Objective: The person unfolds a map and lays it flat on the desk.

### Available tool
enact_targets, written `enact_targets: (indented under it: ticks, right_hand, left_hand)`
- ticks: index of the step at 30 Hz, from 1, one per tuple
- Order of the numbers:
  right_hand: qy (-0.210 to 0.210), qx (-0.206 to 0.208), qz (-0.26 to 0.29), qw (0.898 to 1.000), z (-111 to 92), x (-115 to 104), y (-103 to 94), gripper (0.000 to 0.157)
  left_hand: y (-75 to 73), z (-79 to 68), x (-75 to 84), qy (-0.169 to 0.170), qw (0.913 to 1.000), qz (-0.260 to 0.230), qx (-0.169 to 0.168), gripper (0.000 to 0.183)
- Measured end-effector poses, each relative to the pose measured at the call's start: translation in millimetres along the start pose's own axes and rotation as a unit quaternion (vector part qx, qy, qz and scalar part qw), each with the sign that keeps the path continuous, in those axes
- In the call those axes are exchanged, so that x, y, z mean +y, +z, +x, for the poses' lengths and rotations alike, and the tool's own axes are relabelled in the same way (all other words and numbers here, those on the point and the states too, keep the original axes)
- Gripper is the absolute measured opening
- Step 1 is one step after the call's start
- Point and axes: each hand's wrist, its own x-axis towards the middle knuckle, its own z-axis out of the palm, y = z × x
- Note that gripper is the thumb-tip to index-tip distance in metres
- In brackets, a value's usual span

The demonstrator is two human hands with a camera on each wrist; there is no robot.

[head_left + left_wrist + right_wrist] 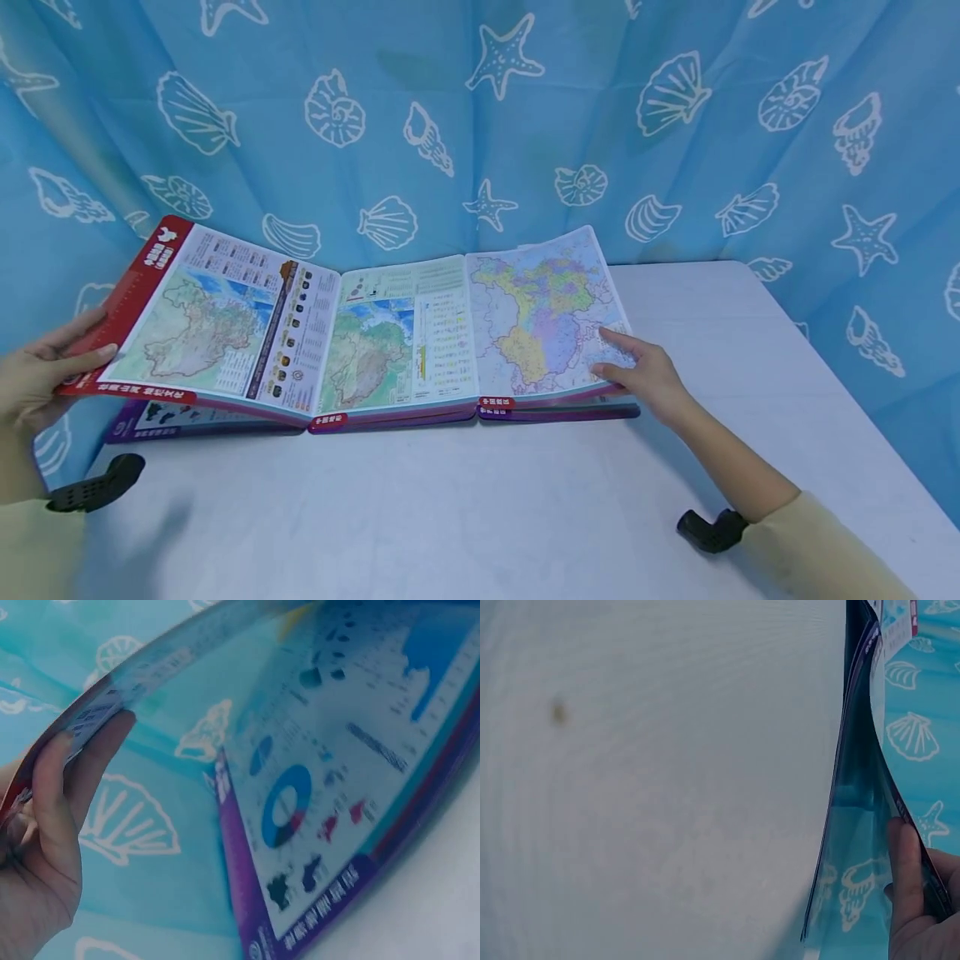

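A fold-out map booklet (408, 350) lies spread in three panels across the back of the table, showing coloured maps and small print. My left hand (37, 367) pinches its red-edged left panel (210, 325), which is raised and tilted. Beneath that panel a purple-edged lower sheet (300, 825) shows charts and small map shapes. At the other end my right hand (645, 371) grips the outer edge of the right panel (543, 308), thumb and fingers on opposite faces. In the right wrist view this panel (889, 772) curves up, apart from the dark lower sheet.
A white-covered table (390, 517) extends in front of the booklet and to its right. Behind it hangs a blue curtain (487, 125) printed with white shells and starfish. Black curved pieces (97, 485) sit at both wrists beside pale sleeves.
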Motion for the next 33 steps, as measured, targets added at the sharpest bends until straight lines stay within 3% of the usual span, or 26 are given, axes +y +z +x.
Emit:
enact_targets:
  ticks: [7, 12, 14, 22, 27, 33]
  right_hand:
    - [0.021, 0.006, -0.032, 0.999, 4.5, 7.8, 3.1, 0.067]
    - [0.022, 0.012, -0.049, 0.998, 11.6, 17.6, 3.8, 0.067]
    - [0.022, 0.013, -0.053, 0.998, 13.5, 21.1, 4.3, 0.067]
    - [0.02, -0.003, -0.029, 0.999, 16.1, 28.0, 9.3, 0.07]
    - [0.026, 0.001, -0.031, 0.999, 17.5, 30.4, 11.8, 0.07]
    - [0.029, 0.022, -0.088, 0.995, 17.0, 28.6, 15.1, 0.07]
  left_hand:
    - [-7.1, 7.2, -12.3, -0.024, 0.996, 0.059, 0.063, 0.066]
    - [-9.7, 10.7, -22.5, -0.034, 0.9879, 0.12, 0.092, 0.076]
    - [-9.7, 11.9, -27.3, -0.035, 0.9819, 0.151, 0.109, 0.081]
    - [-6.2, 16.2, -44.3, -0.059, 0.9614, 0.2, 0.18, 0.09]
    - [-7.6, 19.0, -53.2, -0.077, 0.9476, 0.244, 0.191, 0.092]
    - [-10.6, 26.7, -64.2, -0.105, 0.9247, 0.305, 0.202, 0.082]
